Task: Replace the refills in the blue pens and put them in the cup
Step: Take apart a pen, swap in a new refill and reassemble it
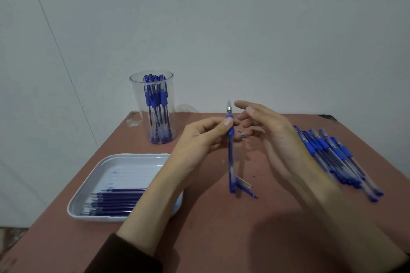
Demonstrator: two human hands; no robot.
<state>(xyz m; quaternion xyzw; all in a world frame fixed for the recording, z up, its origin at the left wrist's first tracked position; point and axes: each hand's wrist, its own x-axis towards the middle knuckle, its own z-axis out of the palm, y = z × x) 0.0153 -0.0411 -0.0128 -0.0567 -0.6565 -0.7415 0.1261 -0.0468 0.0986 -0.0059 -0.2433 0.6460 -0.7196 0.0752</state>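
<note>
Closing up a clear, blue-gripped plastic pen (231, 155), mid-frame

Nearest, lower left, the white plastic tray (75, 206) holds dark blue refills (115, 200). A clear-and-blue cap (247, 189) lies centre on the brown table (221, 239). My left hand (199, 137) pinches the pen upright; my right hand (273, 131) hovers beside its tip, fingers loose. Next, I judge: capping, then the clear plastic cup (135, 99), upper left.

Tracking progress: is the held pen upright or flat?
Upright: the left hand pinches the blue pen at its grip, silver tip pointing up.

Brown table (221, 239) carries cup (138, 99) back left, tray (76, 207) front left, pen pile (321, 146) right, 1 cap (249, 191) center.
</note>
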